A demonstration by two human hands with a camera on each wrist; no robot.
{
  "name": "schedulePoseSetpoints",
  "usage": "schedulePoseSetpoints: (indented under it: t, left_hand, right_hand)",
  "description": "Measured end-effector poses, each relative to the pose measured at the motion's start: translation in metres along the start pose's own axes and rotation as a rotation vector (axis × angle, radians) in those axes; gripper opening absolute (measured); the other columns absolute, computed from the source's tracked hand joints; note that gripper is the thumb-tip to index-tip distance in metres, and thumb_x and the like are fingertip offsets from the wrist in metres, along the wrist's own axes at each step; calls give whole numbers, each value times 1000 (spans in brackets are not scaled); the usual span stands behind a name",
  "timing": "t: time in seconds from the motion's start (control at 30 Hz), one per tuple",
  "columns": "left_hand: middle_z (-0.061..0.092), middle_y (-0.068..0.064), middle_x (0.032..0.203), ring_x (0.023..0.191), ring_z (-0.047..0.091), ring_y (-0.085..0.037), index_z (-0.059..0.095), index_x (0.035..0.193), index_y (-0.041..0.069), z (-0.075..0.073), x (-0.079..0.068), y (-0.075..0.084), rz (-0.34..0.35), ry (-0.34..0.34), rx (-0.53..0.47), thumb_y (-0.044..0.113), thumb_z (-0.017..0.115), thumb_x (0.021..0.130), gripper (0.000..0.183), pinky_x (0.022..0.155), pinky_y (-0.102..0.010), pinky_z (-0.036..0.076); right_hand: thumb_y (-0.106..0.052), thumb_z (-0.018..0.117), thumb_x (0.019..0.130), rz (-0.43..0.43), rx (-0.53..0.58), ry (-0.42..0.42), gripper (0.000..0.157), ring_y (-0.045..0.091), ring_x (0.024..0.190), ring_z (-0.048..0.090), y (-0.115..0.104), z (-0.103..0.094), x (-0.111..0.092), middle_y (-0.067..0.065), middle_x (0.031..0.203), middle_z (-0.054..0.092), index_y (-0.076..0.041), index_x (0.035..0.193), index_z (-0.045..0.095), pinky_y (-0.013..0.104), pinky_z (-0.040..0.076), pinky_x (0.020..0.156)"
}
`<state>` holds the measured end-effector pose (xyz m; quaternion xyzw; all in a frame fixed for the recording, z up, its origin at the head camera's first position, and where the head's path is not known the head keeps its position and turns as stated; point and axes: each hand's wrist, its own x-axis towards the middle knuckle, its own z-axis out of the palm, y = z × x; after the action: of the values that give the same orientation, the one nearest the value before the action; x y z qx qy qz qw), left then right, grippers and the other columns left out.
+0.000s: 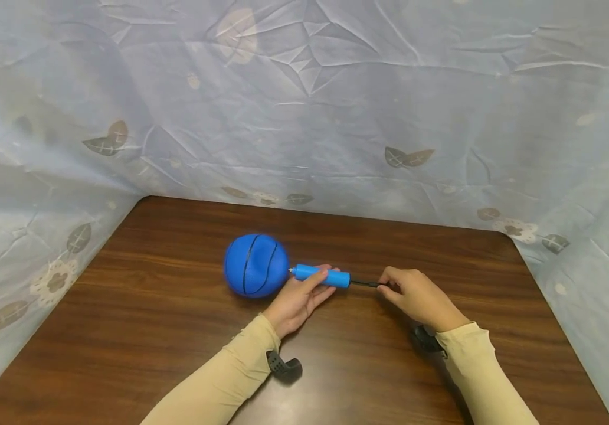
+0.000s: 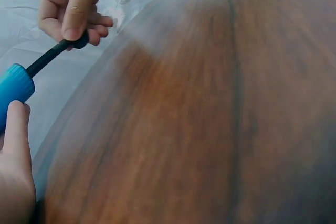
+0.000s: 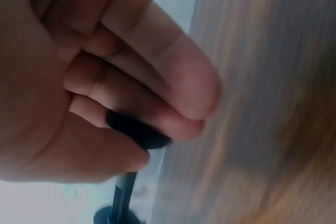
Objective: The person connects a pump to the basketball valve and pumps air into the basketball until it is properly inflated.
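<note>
A blue ball [image 1: 241, 265] with black lines and a dent in its side sits on the table. Close against its right side is the metal needle [image 1: 291, 270] of a blue hand pump [image 1: 339, 278]. My left hand [image 1: 295, 304] grips the pump's barrel, thumb on top and fingers beneath. From the barrel's right end a black rod [image 2: 48, 60] sticks out, drawn well out. My right hand [image 1: 421, 296] pinches the black knob [image 3: 137, 130] at the rod's end between thumb and fingers.
The brown wood-grain table [image 1: 140, 330] has rounded back corners. A pale, creased cloth [image 1: 304, 118] with leaf prints hangs behind it and along both sides. A dark strap [image 1: 285, 367] circles the left wrist, and another band [image 1: 428, 339] the right.
</note>
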<state>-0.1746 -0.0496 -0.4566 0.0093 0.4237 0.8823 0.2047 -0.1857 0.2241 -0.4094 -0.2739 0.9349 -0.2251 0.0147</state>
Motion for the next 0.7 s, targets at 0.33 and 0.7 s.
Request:
schedulePoseSetpoints:
  t: [0.33,0.7]
  left_hand:
    - [55,-23,146,128,61,-27,43,146,-8,3,-1,-8,-34,-15,11,15,57,108,46,107,-37,52]
    - [53,-25,148,129,61,-25,41,148,-9,3,-2,-3,-14,-2,-5,15,57,108,49,110,-40,50]
  right_hand:
    - [-12,75,96,-98,47,100,6,0,75,61,-27,20,7,-12,88,71,-15,101,71,24,56,65]
    - [-18,71,100,-18,35,-23,6,2,61,47,-4,0,-2,-14,77,61,-14,98,68,22,45,54]
